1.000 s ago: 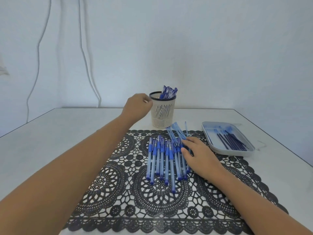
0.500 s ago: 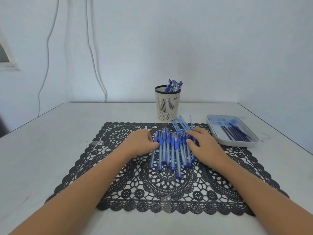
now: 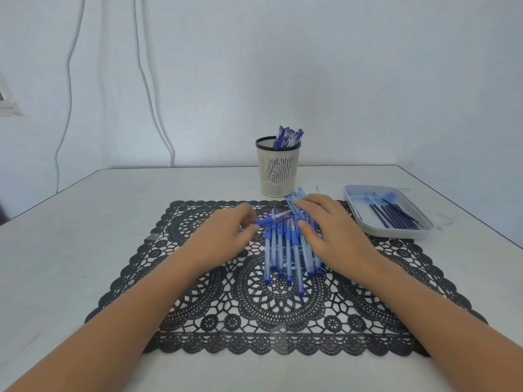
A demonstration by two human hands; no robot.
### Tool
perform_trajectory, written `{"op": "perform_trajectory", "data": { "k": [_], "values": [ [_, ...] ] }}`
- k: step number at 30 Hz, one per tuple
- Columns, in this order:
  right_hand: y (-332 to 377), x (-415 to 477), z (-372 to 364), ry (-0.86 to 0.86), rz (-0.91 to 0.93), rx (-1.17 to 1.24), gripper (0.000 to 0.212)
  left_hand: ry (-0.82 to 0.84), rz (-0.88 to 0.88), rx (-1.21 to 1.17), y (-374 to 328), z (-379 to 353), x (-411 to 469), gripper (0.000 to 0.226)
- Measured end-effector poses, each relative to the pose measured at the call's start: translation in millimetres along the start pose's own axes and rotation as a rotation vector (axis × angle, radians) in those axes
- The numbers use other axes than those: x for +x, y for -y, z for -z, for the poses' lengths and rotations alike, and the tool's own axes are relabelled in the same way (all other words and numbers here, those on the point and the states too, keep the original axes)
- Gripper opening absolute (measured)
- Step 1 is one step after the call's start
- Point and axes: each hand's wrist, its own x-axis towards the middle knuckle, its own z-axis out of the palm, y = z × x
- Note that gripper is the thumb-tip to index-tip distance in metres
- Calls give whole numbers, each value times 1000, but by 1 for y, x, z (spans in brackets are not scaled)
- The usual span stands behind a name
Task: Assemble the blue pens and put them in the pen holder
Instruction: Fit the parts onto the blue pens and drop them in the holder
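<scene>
White wall [image 3: 368, 80] with loose cables hanging down it backs a pale table [image 3: 85, 222]. Most of the table's near half is covered by a black lace placemat [image 3: 283, 321]. A shallow grey tray [image 3: 396, 234] of dark refills [image 3: 396, 216] sits by the mat's far right corner. A slotted cream pen holder [image 3: 278, 171] stands just beyond the mat's far edge, with finished pens [image 3: 288, 135] leaning inside it.

The right hand [image 3: 331, 230] lies flat, fingers straight and spread, on the right side of a row of blue pens [image 3: 283, 250] in the middle of the mat. The left hand [image 3: 223, 236] pinches one lifted pen [image 3: 273, 219] by its blue grip end. That pen points right, above the far ends of the row.

The thin round barrels look likely to roll. If the right hand lifts or slides carelessly, the row may scatter across the mat. A pinch so near one end leaves the pen free to swing, so it could knock its neighbours or slip out. The tall, light holder might tip if a pen is pushed in at a slant against those already there.
</scene>
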Motion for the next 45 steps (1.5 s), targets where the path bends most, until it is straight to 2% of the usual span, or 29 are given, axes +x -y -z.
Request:
{"op": "perform_trajectory", "data": {
  "k": [3,5,8,13,20,27,33,38,45],
  "values": [
    [8,-2,-3,21,172,-173,44,18,-148,-9,-4,-6,-1,13],
    [11,-2,-5,114,175,-236,40,14,-212,-11,-7,-8,-4,14],
    [9,-1,-5,230,159,-186,33,-9,-260,-13,-8,-10,-5,17],
    [13,2,4,296,169,-139,25,0,-299,-6,-7,-9,-5,21],
    [13,4,6,311,188,-55,25,9,-333,-30,-3,-7,-5,21],
    [17,6,9,319,121,-8,30,-4,-360,-46,-1,-9,-4,21],
    [16,4,10,366,63,-23,26,-78,-426,86,-2,-7,-6,41],
    [18,3,16,423,67,-4,19,-139,-488,183,-3,-8,-7,33],
    [21,4,21,391,66,53,18,-174,-484,79,-3,-6,-6,34]
  ]
}}
